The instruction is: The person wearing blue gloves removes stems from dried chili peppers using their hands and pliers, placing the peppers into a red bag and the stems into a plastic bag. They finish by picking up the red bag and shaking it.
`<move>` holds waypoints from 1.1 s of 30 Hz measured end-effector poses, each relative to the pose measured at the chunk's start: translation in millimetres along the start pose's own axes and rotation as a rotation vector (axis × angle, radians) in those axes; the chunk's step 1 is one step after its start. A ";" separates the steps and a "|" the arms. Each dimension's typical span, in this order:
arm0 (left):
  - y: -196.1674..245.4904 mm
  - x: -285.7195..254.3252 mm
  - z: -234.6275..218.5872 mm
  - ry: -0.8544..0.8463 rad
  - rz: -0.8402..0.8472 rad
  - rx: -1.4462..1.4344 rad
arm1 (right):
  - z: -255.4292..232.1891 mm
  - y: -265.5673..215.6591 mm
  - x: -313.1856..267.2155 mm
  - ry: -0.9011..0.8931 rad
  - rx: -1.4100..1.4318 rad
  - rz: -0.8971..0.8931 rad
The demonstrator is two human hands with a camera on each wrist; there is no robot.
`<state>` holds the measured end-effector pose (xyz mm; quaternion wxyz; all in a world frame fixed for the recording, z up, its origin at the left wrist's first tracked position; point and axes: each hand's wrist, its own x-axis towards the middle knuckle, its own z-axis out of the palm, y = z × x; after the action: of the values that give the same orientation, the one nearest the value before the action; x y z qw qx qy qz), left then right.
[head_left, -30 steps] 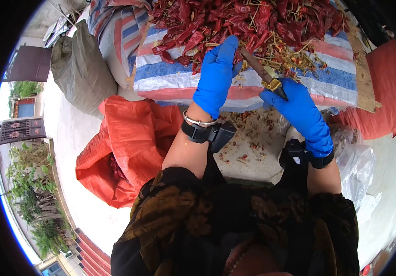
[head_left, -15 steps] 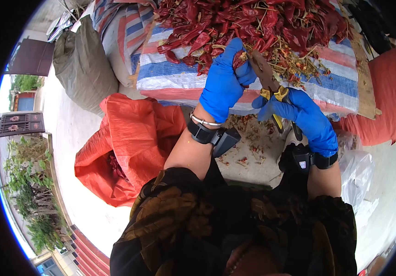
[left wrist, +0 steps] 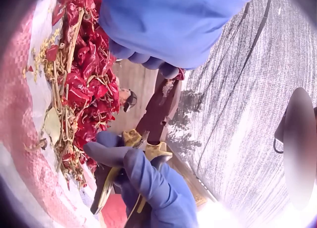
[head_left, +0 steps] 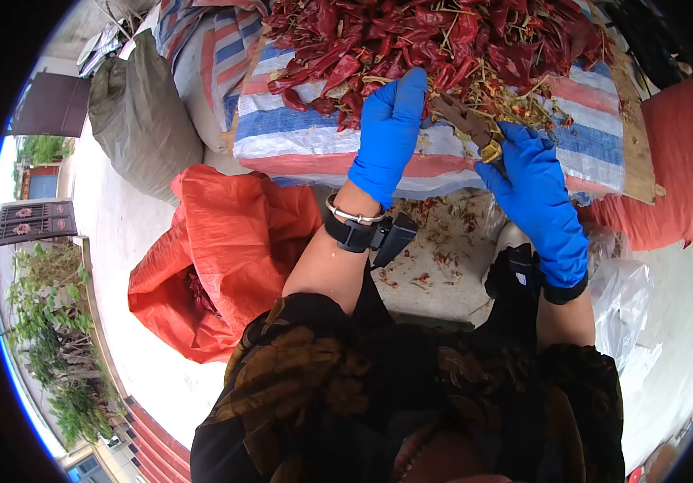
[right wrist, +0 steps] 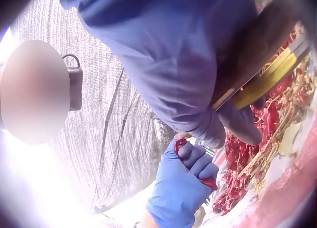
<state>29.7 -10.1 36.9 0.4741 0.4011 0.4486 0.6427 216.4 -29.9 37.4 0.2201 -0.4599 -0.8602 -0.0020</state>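
Observation:
My blue-gloved left hand [head_left: 390, 137] is at the front of the chili pile [head_left: 411, 40] in the head view. Its fingers curl round a dried red chili [right wrist: 208, 182], which peeks out beside them in the right wrist view; most of it is hidden by the glove. My right hand [head_left: 531, 189], also gloved in blue, grips a pair of shears [head_left: 463, 119] by the black-and-yellow handles. The brown, rusty-looking blades [left wrist: 152, 107] point at the left hand, close to the chili's end. The handles are spread apart in the left wrist view.
A striped woven sheet [head_left: 282, 153] lies under the chilies, with loose stems and seeds [head_left: 515, 109] at its front. An open red sack [head_left: 242, 233] with chilies inside stands at the left. Another red sack [head_left: 684, 161] and a clear plastic bag [head_left: 624, 298] are at the right.
The right hand came back toward the left, its shears handles spreading wide half a second ago, then moved right and drew closer together in the head view. The left hand shifted slightly.

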 end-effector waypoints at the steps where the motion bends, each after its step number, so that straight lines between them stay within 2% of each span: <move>1: 0.0 0.7 1.0 -0.021 0.018 0.051 | -0.3 0.5 -1.5 -0.001 0.000 0.003; 4: 0.3 1.6 1.4 -0.098 0.012 0.094 | -2.9 1.9 -4.9 0.013 -0.085 -0.013; 5: -1.6 1.1 -1.3 -0.100 0.010 0.092 | -5.0 0.9 -4.0 -0.036 -0.056 0.001; 6: -4.9 1.1 -5.8 -0.074 0.028 0.216 | -7.4 0.1 -3.0 -0.084 -0.032 0.015; 7: -2.1 5.8 -2.8 -0.058 0.057 0.323 | -4.0 -0.3 -4.7 -0.023 -0.048 -0.029; 8: 5.5 2.2 0.3 -0.017 0.009 0.385 | 0.5 2.0 -5.9 0.050 -0.100 -0.068; 9: -0.5 4.6 -1.8 -0.021 -0.022 0.370 | 0.0 0.6 -4.9 0.006 -0.105 -0.036; 10: -6.0 6.2 -3.3 -0.021 0.028 0.397 | 0.8 -3.6 -4.4 -0.034 -0.119 0.001; 11: -8.1 6.4 -3.9 -0.002 0.018 0.410 | 2.8 -4.9 -5.0 0.015 -0.158 -0.014; 13: -11.2 6.2 1.3 0.101 -0.065 0.296 | 8.5 -7.4 -6.4 -0.009 -0.150 0.012; 16: -19.1 11.4 -7.0 0.107 -0.135 0.263 | 22.5 -10.9 -1.6 0.043 -0.191 0.017; 20: -7.0 8.7 0.0 0.153 -0.208 0.155 | 24.4 -19.7 -0.7 -0.019 -0.081 0.094; 23: -6.5 10.2 -4.9 0.225 -0.247 0.037 | 24.7 -12.9 1.7 0.088 0.060 0.068; 24: -8.2 12.6 -9.9 0.275 -0.269 -0.005 | 23.0 -6.9 3.0 0.059 0.124 0.179; 25: -12.7 17.3 -15.9 0.276 -0.264 -0.010 | 21.9 0.6 4.8 0.031 0.190 0.289; 26: -19.9 22.3 -23.0 0.324 -0.121 0.128 | 24.8 12.2 5.3 0.031 0.189 0.285; 27: -23.9 24.7 -26.9 0.373 0.021 0.266 | 28.9 27.6 5.7 0.158 0.099 0.288; 28: -20.9 23.3 -24.5 0.378 0.019 0.267 | 26.5 38.3 7.0 0.284 0.010 0.291; 30: -8.5 17.4 -12.0 0.332 -0.259 -0.189 | 18.1 59.8 5.5 0.258 -0.084 0.349; 31: -1.5 11.1 -7.9 0.169 -0.245 -0.134 | 15.7 72.5 2.9 0.257 -0.144 0.388; 32: -0.3 9.1 -5.9 0.125 -0.266 -0.131 | 15.3 83.8 -0.5 0.244 -0.193 0.424; 33: 8.8 4.1 -6.3 -0.004 -0.282 -0.078 | 10.5 91.7 -3.2 0.202 -0.266 0.495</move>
<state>20.6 -8.6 44.0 0.5757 0.3166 0.4741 0.5860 286.6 22.6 8.4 0.2360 -0.6781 -0.6879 -0.1065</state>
